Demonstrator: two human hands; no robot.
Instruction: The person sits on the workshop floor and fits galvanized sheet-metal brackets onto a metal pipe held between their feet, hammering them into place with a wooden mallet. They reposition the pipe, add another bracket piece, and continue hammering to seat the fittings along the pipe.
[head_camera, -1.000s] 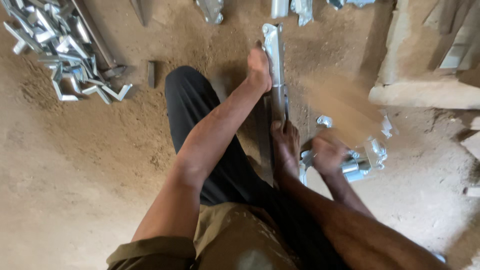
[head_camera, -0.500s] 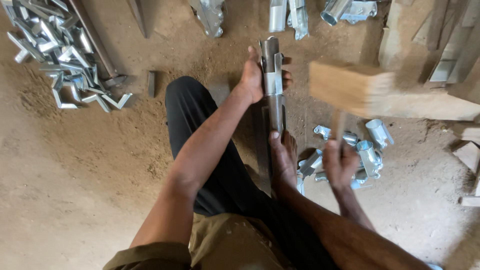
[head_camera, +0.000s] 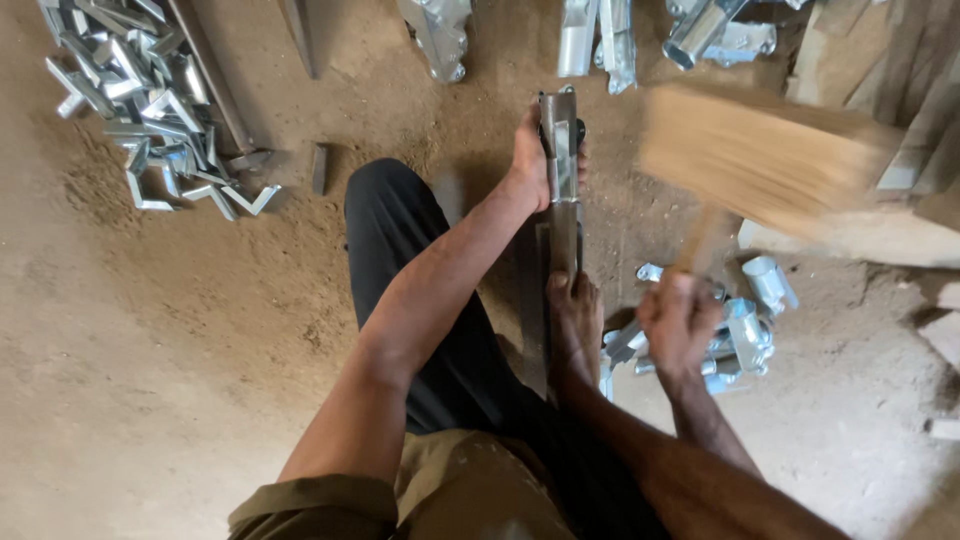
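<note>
The left hand (head_camera: 535, 160) was clenched around the far end of a metal bar (head_camera: 562, 190), thumb on the near side and fingers wrapped behind, gripping a shiny sleeve fitted on it. The bar ran away from the person along the dirt floor (head_camera: 150, 380), and a bare foot (head_camera: 575, 325) pressed on its near end, probably to pin it so that it would not jump under a blow. The grip at the far end seemed to steady the sleeve in line with the bar.

The right hand (head_camera: 680, 325) was closed tight around the handle of a wooden mallet (head_camera: 760, 150). The mallet head was raised to the right of the bar and blurred, so its exact edge could not be made out. It hung well apart from the bar.

Just behind the right hand lay a small heap of bright brackets (head_camera: 740, 325), near enough to reach. A larger pile of bent strips (head_camera: 150, 110) lay far left, well apart from the work. More formed metal pieces (head_camera: 600, 35) sat at the far edge, and wooden boards (head_camera: 880, 60) lay far right. A dark trouser leg (head_camera: 400, 260) stretched between the arms.
</note>
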